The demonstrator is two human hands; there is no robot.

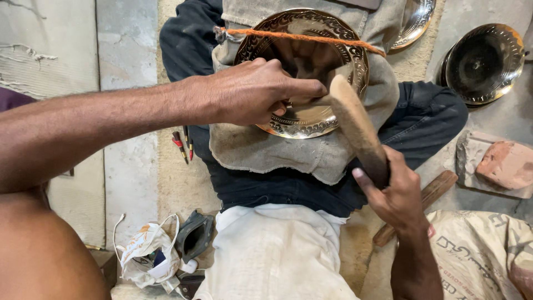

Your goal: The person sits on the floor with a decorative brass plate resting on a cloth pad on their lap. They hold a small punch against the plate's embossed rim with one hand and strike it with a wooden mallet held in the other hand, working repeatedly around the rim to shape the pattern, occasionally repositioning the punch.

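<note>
Left hand (252, 91) steadies engraved brass plate (311, 119); right hand (395, 191) grips wooden mallet (355, 125).

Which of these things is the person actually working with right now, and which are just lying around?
In use:
- left hand, pressed on the engraved brass plate
- right hand, gripping the wooden mallet
- cloth over the lap, under the plate
- orange cord across the plate

Lying about:
- dark metal bowl
- small red-tipped tools
- wooden stick
- brick piece
- crumpled bag

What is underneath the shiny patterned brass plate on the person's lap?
The brass plate rests on a grey-brown cloth spread over dark trousers. Whatever lies directly beneath the plate's middle is covered.
</note>
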